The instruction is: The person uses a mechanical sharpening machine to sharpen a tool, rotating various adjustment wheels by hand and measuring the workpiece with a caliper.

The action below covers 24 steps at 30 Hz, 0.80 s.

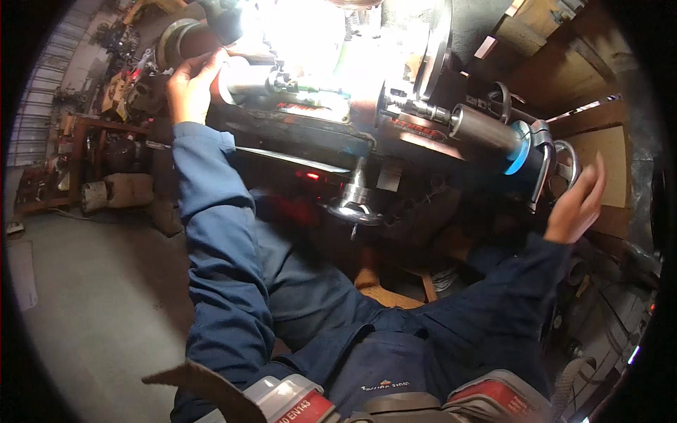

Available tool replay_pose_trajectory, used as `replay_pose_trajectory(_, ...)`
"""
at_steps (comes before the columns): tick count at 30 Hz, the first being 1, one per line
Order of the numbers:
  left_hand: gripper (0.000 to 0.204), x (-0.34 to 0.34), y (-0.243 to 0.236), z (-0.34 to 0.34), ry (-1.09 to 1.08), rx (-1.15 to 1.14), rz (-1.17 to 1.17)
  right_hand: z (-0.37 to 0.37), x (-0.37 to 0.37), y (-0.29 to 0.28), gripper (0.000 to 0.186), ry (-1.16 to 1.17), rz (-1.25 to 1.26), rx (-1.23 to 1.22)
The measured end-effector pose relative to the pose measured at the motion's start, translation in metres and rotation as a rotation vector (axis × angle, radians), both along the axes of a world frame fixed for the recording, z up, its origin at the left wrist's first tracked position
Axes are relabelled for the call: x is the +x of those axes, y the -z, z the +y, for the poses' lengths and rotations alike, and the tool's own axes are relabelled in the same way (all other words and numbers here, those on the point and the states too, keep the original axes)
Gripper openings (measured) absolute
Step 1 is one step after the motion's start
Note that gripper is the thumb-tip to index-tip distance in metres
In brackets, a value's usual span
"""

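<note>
A lathe-like bench machine (pixel 282 121) spans the view in front of me. At its left end, my left hand (pixel 190 88) is closed at the edge of a silver metal cylinder (pixel 247 77); some of its fingers are hidden. My right hand (pixel 580 201) is at the far right, fingers stretched out and holding nothing. It is beside a shiny metal handwheel (pixel 566 161), and I cannot tell whether they touch. Next to that wheel is a dark cylinder (pixel 483 129) with a blue band (pixel 520 146). A smaller chrome handwheel (pixel 355 209) juts toward me from the middle of the machine.
A bright lamp glare (pixel 296 35) washes out the machine's upper part. Wooden panels (pixel 606 151) stand at the right. Left are a cluttered rack (pixel 116 130) and grey floor (pixel 84 282). A wooden stool (pixel 391 292) shows below the machine. Respirator cartridges (pixel 289 402) intrude at the lower edge.
</note>
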<state>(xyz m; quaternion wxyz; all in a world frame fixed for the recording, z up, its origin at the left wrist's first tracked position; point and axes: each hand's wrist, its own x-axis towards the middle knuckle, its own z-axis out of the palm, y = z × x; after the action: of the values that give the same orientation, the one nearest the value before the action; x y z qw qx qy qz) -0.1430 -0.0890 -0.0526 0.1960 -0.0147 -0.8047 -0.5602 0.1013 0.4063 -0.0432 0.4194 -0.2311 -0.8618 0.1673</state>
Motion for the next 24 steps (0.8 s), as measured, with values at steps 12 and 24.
replay_pose_trajectory(12,0.031,-0.007,0.009,0.004,-0.004,-0.053,-0.014,0.009,-0.003,-0.001,0.033,0.180,-0.373,0.133)
replay_pose_trajectory(24,0.036,0.004,-0.008,0.010,-0.071,-0.191,-0.010,0.071,-0.069,-0.032,0.043,-0.232,-1.008,-0.285)
